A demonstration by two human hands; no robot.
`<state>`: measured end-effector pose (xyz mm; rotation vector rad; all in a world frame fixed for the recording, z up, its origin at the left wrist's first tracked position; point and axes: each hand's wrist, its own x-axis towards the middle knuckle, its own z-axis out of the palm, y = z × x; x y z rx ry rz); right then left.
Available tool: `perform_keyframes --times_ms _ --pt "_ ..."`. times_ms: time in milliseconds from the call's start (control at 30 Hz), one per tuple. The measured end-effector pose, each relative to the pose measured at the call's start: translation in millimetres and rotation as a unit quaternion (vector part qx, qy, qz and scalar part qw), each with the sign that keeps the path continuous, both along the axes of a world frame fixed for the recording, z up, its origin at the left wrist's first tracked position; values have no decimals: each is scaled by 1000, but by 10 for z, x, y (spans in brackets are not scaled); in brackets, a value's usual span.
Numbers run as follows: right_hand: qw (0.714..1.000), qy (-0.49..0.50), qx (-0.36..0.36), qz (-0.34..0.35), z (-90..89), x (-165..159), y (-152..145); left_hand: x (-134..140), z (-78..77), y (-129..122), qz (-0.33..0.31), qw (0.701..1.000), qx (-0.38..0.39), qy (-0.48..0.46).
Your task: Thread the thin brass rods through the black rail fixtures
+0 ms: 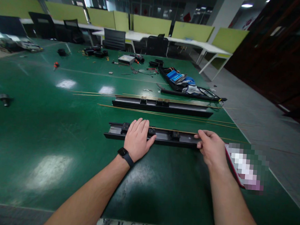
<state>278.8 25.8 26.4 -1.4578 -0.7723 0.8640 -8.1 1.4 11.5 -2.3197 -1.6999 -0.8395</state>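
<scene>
Near rail: the long black channel (163,141) lay crosswise on the green table (78,169), at the centre of the frame and slightly right.
Blocks: three dark pieces sat along the channel, a left block (125,127), a middle block (152,131) and a right block (175,135).
Left hand: my left hand (138,139) lay open and flat across the channel, fingers together, thumb spread towards the middle block; whether the palm pressed hard, I could not tell.
Right hand: my right hand (212,147), at right of centre, pinched a thin rod (174,130) between thumb and forefinger at the channel's right end.
Thin rod: it ran along the channel's back edge from my pinch towards my left hand; whether it passed through the blocks was too small to tell.
Spare rods: two loose rods (165,115) lay between this channel and the far rail (186,112) above it in the frame.
Step in hand: I judged it to be lining the rod up along the channel while steadying the blocks.
Next move: it seemed to call for a light pinch, the rod level, and a firm left palm.
</scene>
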Motion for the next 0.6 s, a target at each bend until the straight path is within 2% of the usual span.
perform_keyframes --times_ms 600 --pt "1000 7 5 -22 3 28 6 -5 -6 -6 0 1000 -1 4"
